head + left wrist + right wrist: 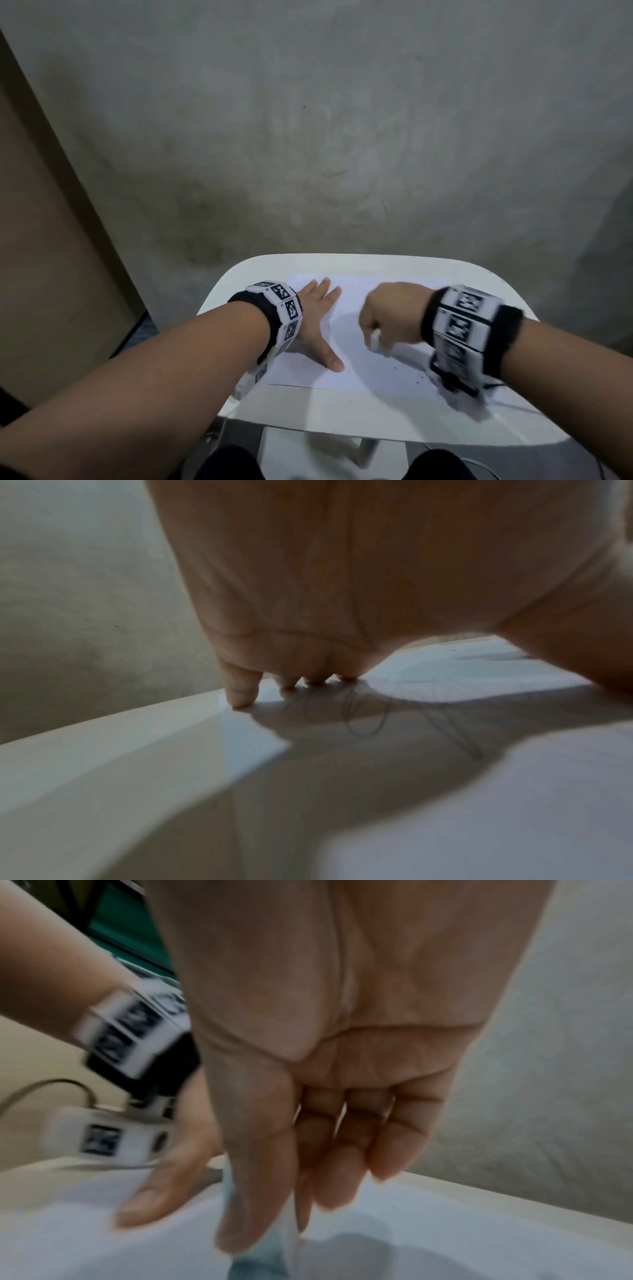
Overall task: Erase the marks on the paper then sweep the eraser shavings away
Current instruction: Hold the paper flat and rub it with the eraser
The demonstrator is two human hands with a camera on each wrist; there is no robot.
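Both forearms reach in from the near edge of the head view, each wrist wrapped in a black band carrying white blocks printed with black square code patterns; no letters or words on them can be read. Beyond them a white bench (342,411) carries a sheet of white paper (359,370).

Flat on the left part of the sheet lies the left hand (318,322), fingers straight and spread, thumb stretched toward the near edge, its grip released and simply pressing the paper down. From the left wrist view its fingertips (240,696) touch the sheet near the far left corner, and faint looping pencil marks (369,718) run across the paper in the shadow under the palm.

To the right, the right hand (390,315) is blurred, fingers curled downward and grasping a white eraser (375,339) whose tip meets the paper. In the right wrist view the thumb and fingers pinch that eraser (284,1240), which shows a bluish band; any print on it is too blurred to read.

Small dark eraser shavings (419,377) speckle the sheet's near right part.
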